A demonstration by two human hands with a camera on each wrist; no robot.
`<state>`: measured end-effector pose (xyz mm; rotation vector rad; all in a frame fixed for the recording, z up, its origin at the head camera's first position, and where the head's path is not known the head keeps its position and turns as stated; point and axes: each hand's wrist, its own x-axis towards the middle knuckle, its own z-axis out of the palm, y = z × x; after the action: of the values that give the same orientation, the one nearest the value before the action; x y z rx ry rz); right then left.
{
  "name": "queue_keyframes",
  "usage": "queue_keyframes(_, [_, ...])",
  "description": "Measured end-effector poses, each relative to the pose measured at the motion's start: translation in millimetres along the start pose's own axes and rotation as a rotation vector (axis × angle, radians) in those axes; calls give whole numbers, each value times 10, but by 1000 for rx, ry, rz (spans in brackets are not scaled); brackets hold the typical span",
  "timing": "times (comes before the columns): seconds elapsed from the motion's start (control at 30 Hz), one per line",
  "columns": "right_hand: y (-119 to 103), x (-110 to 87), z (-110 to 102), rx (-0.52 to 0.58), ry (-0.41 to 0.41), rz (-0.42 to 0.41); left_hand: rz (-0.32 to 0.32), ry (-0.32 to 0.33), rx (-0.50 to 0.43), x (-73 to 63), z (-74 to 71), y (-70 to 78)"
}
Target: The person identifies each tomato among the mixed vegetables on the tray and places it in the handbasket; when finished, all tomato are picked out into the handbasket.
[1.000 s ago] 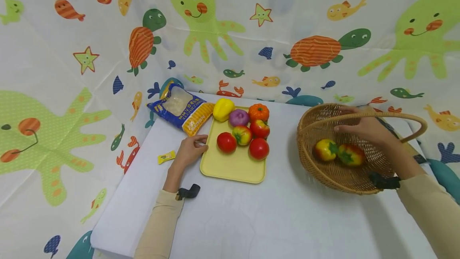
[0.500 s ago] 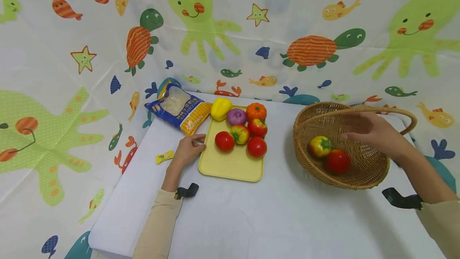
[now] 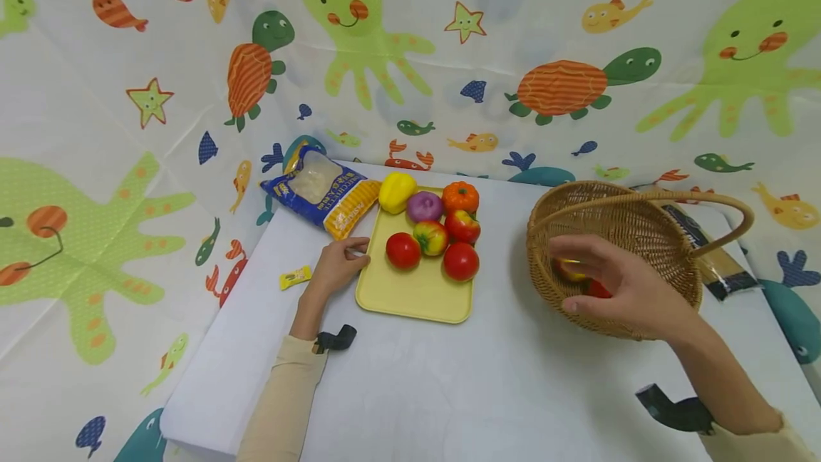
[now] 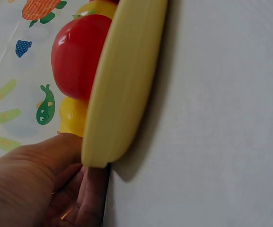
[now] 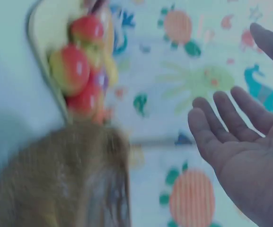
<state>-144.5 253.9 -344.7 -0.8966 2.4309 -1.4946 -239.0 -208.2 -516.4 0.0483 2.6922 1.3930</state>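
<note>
My left hand (image 3: 338,267) pinches the left rim of a yellow tray (image 3: 410,298); in the left wrist view the thumb and fingers lie on either side of its edge. On the tray sit a yellow bell pepper (image 3: 397,192), a purple onion (image 3: 425,207), a small orange pumpkin (image 3: 460,197) and several red or red-yellow toy fruits, among them a red one (image 3: 403,251). Over the front of a wicker basket (image 3: 631,223) hangs my right hand (image 3: 631,291), fingers spread and holding nothing. It partly hides a red toy fruit (image 3: 598,289) and a yellowish one (image 3: 571,269) inside.
A blue and yellow pasta bag (image 3: 323,191) lies behind the tray's left corner. Left of my left hand is a small yellow packet (image 3: 295,277). A dark and gold package (image 3: 712,255) lies right of the basket, whose handle (image 3: 731,227) leans right.
My right hand has come out of the basket, toward the front. Inside, the red fruit has turned and shifted left. My left hand has stayed at the tray's rim.
</note>
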Motion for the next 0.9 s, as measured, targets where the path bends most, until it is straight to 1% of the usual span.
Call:
queue_keyframes(0.07, [-21, 60, 174, 20, 0, 7, 2, 0, -5, 3, 0, 7])
queue_keyframes(0.2, [32, 209, 516, 6, 12, 25, 6, 2, -16, 5, 4, 11])
queue_keyframes(0.33, [199, 379, 836, -6, 35, 35, 5, 4, -19, 2, 7, 2])
queue_keyframes(0.47, [424, 548, 1093, -35, 98, 41, 0, 6, -22, 0, 8, -9])
queue_keyframes(0.53, [536, 630, 1186, -52, 136, 50, 1, 8, -24, -3, 11, -14])
queue_keyframes(0.7, [740, 784, 1322, -113, 202, 140, 12, 6, -22, -10, 24, -12])
queue_keyframes(0.77, [801, 825, 1351, -133, 220, 172, 16, 4, -19, -12, 26, -5])
queue_keyframes(0.9, [893, 891, 1388, -147, 236, 198, 13, 12, -17, -14, 17, 16])
